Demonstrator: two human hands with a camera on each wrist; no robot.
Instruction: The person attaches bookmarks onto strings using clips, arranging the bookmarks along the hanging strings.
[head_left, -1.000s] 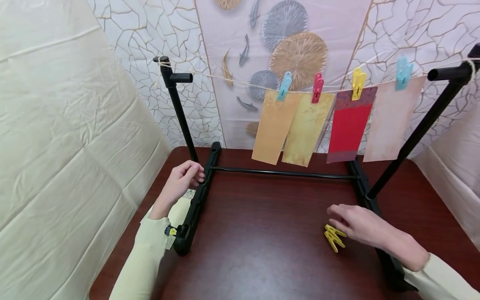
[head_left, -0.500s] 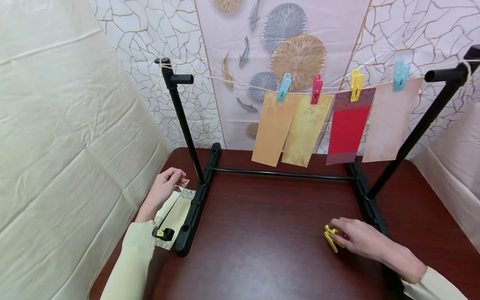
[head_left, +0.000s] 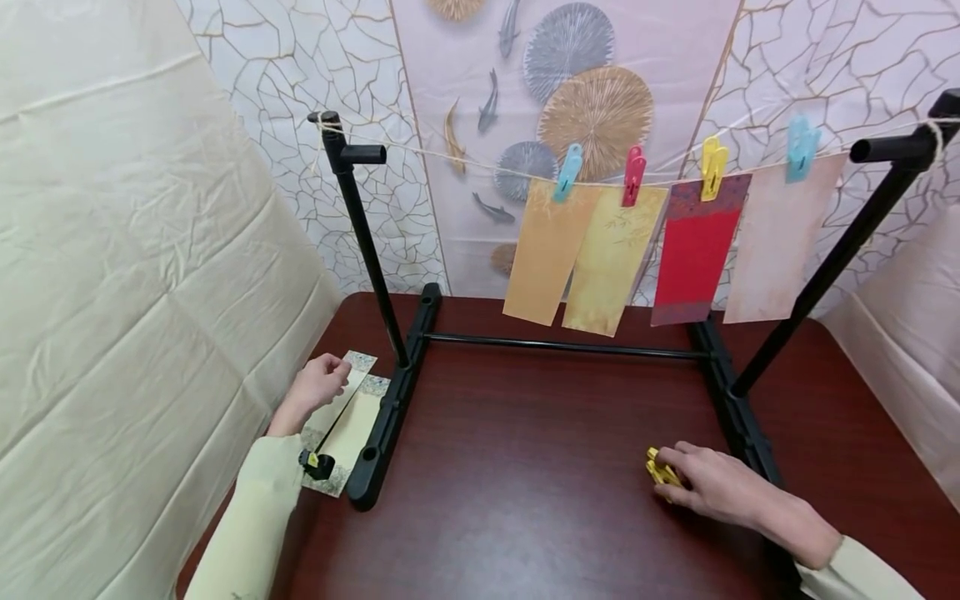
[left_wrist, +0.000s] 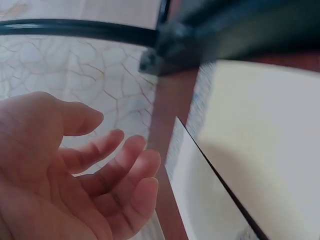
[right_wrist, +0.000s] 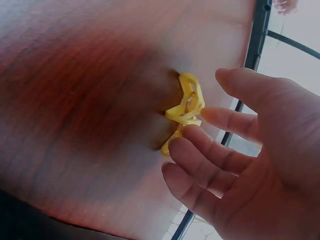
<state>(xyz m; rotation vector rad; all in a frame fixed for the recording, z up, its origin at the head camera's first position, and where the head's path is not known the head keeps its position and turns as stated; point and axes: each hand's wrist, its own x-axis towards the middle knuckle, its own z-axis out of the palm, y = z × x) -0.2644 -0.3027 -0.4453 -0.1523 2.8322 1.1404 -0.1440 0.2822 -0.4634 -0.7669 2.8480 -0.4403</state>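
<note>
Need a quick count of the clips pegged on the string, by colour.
Blue clips: 2
Pinkish-red clip: 1
Yellow clip: 1
Total: 4, leaving out the yellow plastic on the table by the right hand.

Left sleeve (head_left: 247,517) is showing pale cream at 8 o'clock in head view, creasing lightly, leaving left hand (head_left: 318,383) uncovered. Small black wrist unit (head_left: 324,468) is sitting at sleeve's 2 o'clock end, looking rounded; yellow patch (head_left: 312,459) is standing out at unit's 10 o'clock. Right sleeve (head_left: 858,575) is matching in cream at 4 o'clock, ending in plain edge, leaving right hand (head_left: 731,485) uncovered.
</note>
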